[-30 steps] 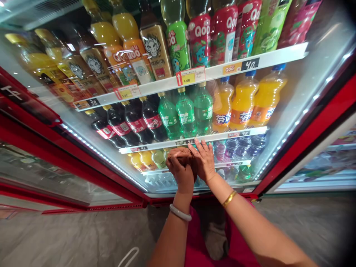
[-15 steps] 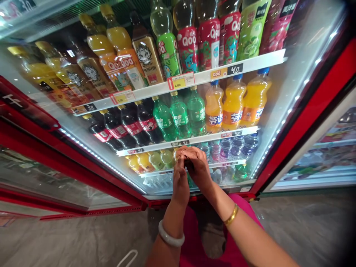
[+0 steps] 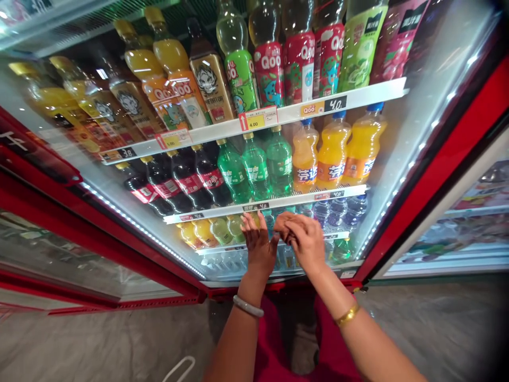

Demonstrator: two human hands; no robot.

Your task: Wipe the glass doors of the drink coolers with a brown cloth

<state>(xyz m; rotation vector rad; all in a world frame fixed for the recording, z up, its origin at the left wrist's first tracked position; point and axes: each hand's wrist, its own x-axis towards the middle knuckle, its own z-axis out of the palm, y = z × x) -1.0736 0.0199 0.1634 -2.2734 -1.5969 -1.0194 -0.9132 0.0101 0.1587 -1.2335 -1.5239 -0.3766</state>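
My left hand [image 3: 259, 248] is raised before the lower shelves of a lit drinks cooler, palm away, its fingers apart and holding nothing. Just to its right, my right hand [image 3: 310, 243] is closed on a brown crumpled cloth [image 3: 284, 225], which looks bunched at the fingertips. The two hands do not touch. Behind them run white shelf edges and rows of bottles, among them green bottles [image 3: 256, 168] and orange soda bottles [image 3: 333, 151]. My hands hide part of the small bottles lower down.
Red cooler frames [image 3: 429, 175] slope down on both sides. Cola bottles [image 3: 186, 178] stand at the left of the middle shelf, and Qoo bottles [image 3: 269, 74] above. Grey floor [image 3: 119, 339] and pink-clad legs [image 3: 274, 339] lie below.
My hands, together before, have come apart. My left hand has opened with its fingers spread, and my right hand has moved right with the brown cloth now showing in it.
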